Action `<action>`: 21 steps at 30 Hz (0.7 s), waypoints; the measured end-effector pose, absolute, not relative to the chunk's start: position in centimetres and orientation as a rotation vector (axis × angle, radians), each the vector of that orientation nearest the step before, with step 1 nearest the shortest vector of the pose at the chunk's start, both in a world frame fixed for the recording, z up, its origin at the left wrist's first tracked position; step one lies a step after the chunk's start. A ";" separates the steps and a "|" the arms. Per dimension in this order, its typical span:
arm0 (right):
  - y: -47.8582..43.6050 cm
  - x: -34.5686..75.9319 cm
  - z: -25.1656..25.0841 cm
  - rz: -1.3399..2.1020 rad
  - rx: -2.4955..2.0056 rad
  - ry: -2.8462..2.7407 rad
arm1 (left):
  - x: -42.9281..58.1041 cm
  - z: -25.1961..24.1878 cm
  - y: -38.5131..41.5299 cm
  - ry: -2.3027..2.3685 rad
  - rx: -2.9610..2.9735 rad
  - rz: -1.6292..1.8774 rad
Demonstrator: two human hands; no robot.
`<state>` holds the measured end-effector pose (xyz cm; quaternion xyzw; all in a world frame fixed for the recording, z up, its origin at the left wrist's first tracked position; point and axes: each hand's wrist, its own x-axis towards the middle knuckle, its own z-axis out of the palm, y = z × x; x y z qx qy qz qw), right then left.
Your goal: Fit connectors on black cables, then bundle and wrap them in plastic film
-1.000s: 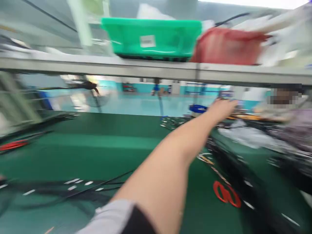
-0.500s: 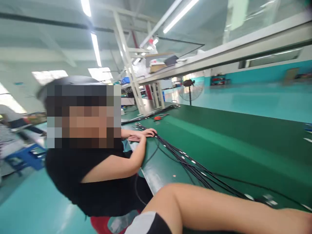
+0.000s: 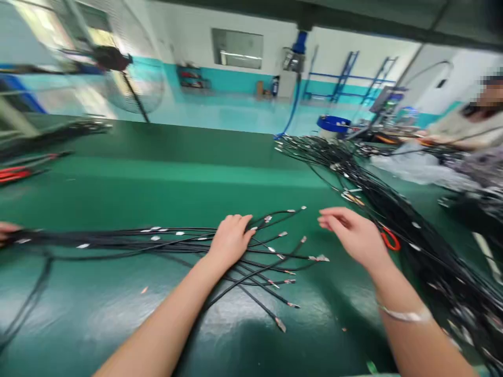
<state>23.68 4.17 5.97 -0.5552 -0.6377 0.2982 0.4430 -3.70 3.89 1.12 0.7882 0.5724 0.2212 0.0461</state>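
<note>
A bundle of thin black cables (image 3: 129, 244) lies across the green table, with small white labels along it. Near its right end my left hand (image 3: 231, 236) rests over the cables, fingers curled round them. Beyond that hand the loose cable ends fan out, some with bare copper-coloured tips and clear or silvery pieces on them. My right hand (image 3: 356, 235) hovers to the right of the fanned ends, holding nothing, thumb and fingers slightly apart. A band circles its wrist.
A large heap of black cables (image 3: 377, 193) runs down the right side, with red-orange handles (image 3: 390, 239) beside it. Red-handled tools (image 3: 15, 175) lie at left, near another person's hand (image 3: 8, 230) on the bundle. A person (image 3: 463, 125) sits far right; a fan (image 3: 113, 60) stands behind.
My view has swung right, from the co-worker on the left to the table in front. Both my hands now show, the left on the cable ends.
</note>
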 end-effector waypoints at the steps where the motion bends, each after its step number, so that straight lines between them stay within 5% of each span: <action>1: 4.6 24.2 5.6 0.720 -1.434 -1.584 | -3.9 0.7 4.3 1.756 2.429 0.670; 9: 10.6 24.3 -1.1 0.207 -1.459 -2.056 | -4.1 0.5 4.7 1.661 2.415 0.656; 21: 8.0 22.0 0.2 0.466 -1.290 -1.975 | -3.8 1.4 4.7 1.649 1.713 0.968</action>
